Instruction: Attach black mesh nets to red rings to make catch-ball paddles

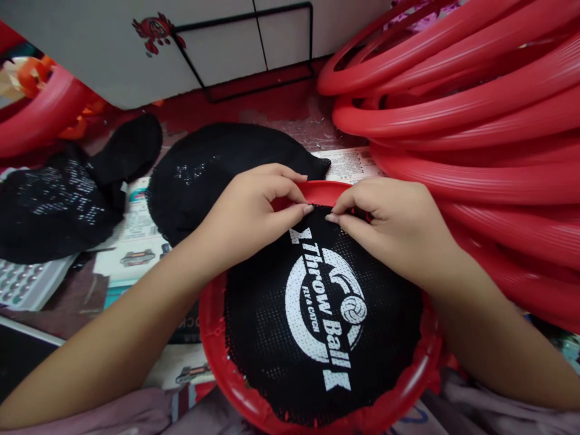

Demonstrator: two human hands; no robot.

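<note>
A red plastic ring [212, 338] lies in front of me with a black mesh fabric [267, 326] stretched over it, printed in white with "Throw Ball". My left hand [254, 211] pinches the far edge of the mesh and ring, fingers curled closed. My right hand [394, 223] pinches the same far edge right beside it, fingertips pressed on the fabric at the red rim [324, 192]. Both forearms reach in from the lower corners.
A tall stack of red plastic rings [475, 109] fills the right side. Piles of black mesh pieces [199, 169] [58, 199] lie behind and to the left on printed paper [136, 241]. A white cabinet with a black wire frame [254, 54] stands at the back.
</note>
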